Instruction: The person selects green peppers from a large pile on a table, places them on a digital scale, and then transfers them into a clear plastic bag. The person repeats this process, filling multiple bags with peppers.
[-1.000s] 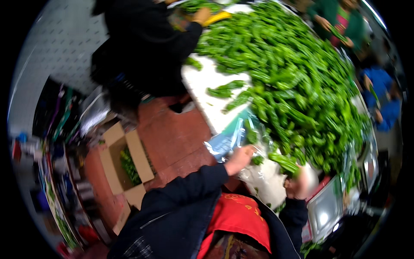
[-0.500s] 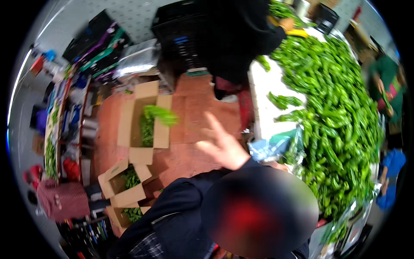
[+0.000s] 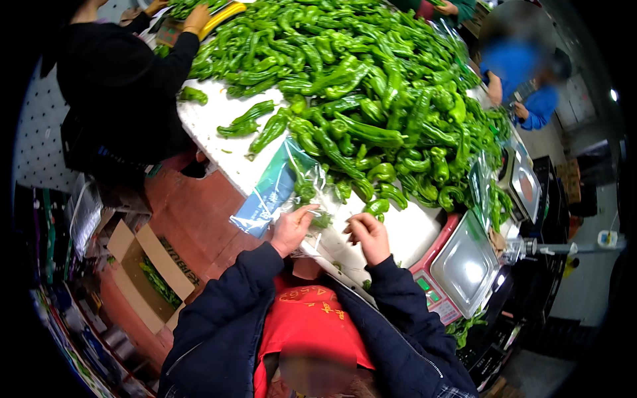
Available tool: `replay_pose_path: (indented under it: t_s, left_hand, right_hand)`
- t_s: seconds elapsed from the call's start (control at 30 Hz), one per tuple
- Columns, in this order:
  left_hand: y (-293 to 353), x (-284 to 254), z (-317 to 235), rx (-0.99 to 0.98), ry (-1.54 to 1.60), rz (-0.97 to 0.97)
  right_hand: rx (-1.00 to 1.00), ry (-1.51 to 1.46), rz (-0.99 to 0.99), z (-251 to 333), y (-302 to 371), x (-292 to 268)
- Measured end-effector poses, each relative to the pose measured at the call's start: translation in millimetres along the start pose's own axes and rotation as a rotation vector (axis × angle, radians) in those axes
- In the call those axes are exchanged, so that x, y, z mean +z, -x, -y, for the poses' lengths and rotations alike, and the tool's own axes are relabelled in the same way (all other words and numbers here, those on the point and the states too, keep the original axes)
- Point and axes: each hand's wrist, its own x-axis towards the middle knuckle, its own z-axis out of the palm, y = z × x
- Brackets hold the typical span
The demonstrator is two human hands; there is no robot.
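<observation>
My left hand (image 3: 292,229) is closed at the table's near edge, its fingertips pinching the edge of a clear plastic bag (image 3: 271,198) with blue and green print. Through the film a green pepper (image 3: 304,190) shows; whether it lies inside or under the bag I cannot tell. Just to the right, my right hand (image 3: 369,237) hovers above the white tabletop (image 3: 225,147), fingers curled in, with nothing visible in them. Beyond both hands a large heap of long green peppers (image 3: 371,126) covers the table. A few loose ones (image 3: 247,121) lie left of the heap.
A red scale (image 3: 464,265) with a metal pan stands to my right, another scale (image 3: 523,182) behind it. At lower left, an open carton (image 3: 126,278) on the floor holds green peppers. A co-worker in black (image 3: 119,86) stands far left, another in blue (image 3: 524,86) far right.
My view has swung from the floor cartons to the table. My left hand, earlier outstretched with green peppers in mid-air over a carton, is now at the bag. My right hand has come into view.
</observation>
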Motion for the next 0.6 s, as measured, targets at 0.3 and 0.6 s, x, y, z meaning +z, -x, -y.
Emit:
replay_pose_path:
  t_s: [0.3,0.6]
  left_hand:
    - [0.3,-2.1,-10.6,0.054,0.067,-0.009]
    - [-3.5,6.8,5.0,0.121,0.075,-0.067]
  right_hand:
    - [-0.392,0.730,-0.603,-37.1,-34.5,-107.1]
    - [0.036,1.355,-0.349,-23.7,-67.6,-95.2]
